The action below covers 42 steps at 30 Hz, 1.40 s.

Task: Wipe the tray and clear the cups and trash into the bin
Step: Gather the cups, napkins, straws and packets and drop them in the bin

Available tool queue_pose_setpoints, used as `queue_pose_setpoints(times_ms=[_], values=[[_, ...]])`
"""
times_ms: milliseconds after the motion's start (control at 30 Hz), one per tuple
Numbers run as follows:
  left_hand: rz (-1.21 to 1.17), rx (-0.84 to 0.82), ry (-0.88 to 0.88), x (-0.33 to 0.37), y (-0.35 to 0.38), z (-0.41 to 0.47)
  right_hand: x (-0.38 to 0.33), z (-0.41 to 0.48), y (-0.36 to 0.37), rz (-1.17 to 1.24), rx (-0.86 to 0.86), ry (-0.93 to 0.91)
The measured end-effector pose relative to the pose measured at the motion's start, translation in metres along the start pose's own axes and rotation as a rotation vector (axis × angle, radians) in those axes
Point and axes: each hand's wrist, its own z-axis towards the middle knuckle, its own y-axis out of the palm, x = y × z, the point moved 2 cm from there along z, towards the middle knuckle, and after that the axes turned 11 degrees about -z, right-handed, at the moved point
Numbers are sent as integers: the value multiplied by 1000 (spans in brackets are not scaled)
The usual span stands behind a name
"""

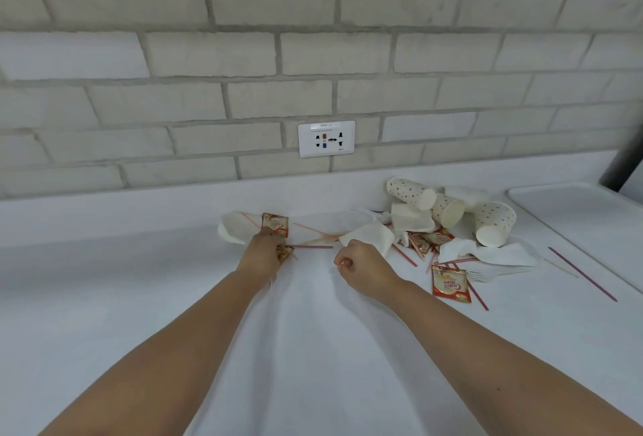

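On the white counter lies a heap of trash. Several dotted paper cups (449,207) lie tipped over at the back right, among crumpled white napkins (487,252), red stir sticks (582,273) and red creamer sachets (450,284). My left hand (262,249) grips a sachet (284,254) beside another sachet (275,224) and a flattened white cup (236,226). My right hand (358,266) is curled and grips the near corner of a white napkin (368,237). A white tray (574,212) shows at the far right.
A grey brick wall with a white socket plate (326,138) rises behind the counter. A dark post (622,164) stands at the far right above the tray. No bin is in view.
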Motion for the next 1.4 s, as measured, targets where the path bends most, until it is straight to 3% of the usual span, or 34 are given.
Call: queue_pose_setpoints(times_ms=[233,400,633,833,967,1100,1233,1400], values=[[35,-200,72,-13,17,33,8,66,9,-291,-77,-21],[65,-199,217,-15,28,38,9,100,14,-570,-178,-49],[219,27,492,-8,2,28,8,126,20,-624,-256,-51],[-35,76,312,10,-40,24,3,124,24,-675,-313,-133],[-242,195,245,11,-64,19,-4,116,24,-619,-227,-186],[-308,285,173,7,-83,17,-21,111,13,-365,-129,-240],[-375,380,-35,1,-97,10,-36,107,-1,-26,-16,-284],[-360,397,-243,-14,-96,-5,-52,101,-23,198,177,-339]])
